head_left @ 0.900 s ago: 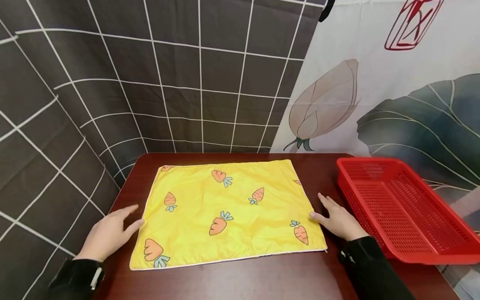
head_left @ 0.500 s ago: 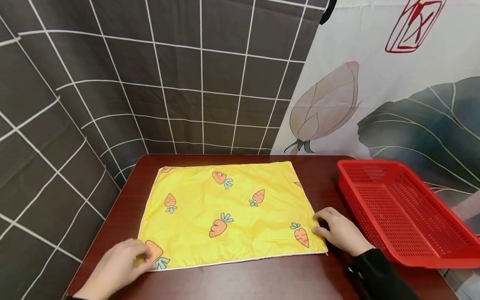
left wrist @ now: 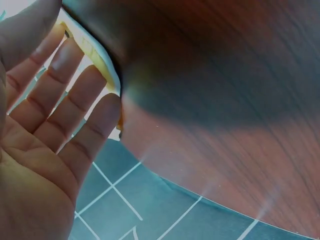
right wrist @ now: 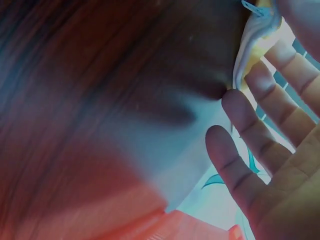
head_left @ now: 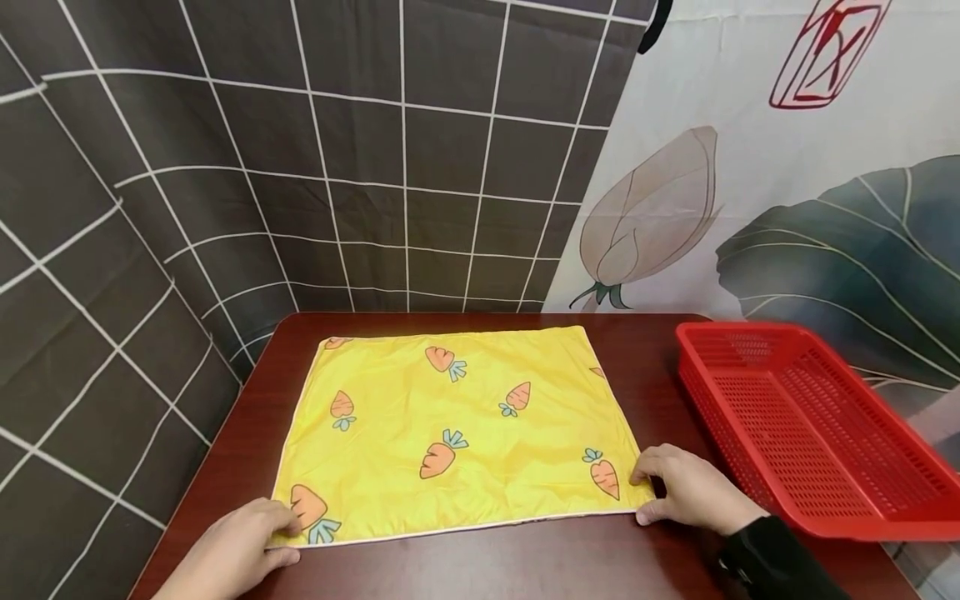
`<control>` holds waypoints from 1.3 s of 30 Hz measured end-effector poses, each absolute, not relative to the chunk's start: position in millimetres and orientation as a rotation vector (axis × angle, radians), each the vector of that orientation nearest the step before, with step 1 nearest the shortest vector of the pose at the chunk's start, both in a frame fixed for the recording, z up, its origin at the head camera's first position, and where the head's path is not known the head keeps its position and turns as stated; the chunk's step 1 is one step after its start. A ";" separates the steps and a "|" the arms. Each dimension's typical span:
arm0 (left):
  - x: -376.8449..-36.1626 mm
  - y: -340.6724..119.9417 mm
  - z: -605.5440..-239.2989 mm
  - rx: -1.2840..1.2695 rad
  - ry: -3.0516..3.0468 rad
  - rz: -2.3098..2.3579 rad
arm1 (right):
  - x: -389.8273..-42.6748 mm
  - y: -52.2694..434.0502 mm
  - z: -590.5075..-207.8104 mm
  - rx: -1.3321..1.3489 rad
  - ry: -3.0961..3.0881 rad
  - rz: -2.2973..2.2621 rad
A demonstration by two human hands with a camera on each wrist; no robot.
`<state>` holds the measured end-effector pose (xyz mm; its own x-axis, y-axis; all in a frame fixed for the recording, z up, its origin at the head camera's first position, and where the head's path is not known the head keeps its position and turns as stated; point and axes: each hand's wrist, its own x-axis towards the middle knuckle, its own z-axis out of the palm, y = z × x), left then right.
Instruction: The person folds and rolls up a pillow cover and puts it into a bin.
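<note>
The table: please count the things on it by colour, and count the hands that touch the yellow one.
Yellow: 1, the pillowcase with carrot prints.
Red: 1, the basket, nothing visible inside.
Hands: 2, the left hand and the right hand, each holding a near corner of the pillowcase.
Total: 4, all on the table.

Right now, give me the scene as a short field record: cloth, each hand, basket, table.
cloth: yellow pillowcase with carrot print, spread flat on the table
left hand: left hand pinches the near left corner
right hand: right hand pinches the near right corner
basket: red basket, right of the pillowcase, not touching it
table: dark wooden table
</note>
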<state>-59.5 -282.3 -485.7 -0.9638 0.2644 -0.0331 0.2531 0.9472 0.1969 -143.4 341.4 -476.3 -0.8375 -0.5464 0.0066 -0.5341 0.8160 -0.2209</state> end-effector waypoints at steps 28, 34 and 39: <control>-63.4 -284.8 -486.6 0.408 3.131 0.226 | -120.4 350.9 -483.8 -1.335 3.230 -0.135; -63.7 -283.5 -488.4 0.434 3.151 0.216 | -117.9 350.4 -486.8 -1.350 3.254 -0.137; -63.7 -281.1 -489.7 0.437 3.177 0.198 | -115.3 347.8 -487.8 -1.281 3.301 -0.073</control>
<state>-63.7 -281.1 -489.7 -0.9605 0.2641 0.0873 0.2729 0.9555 0.1119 -115.3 347.8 -487.8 -0.6695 -0.6398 0.3774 -0.6558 0.7477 0.1043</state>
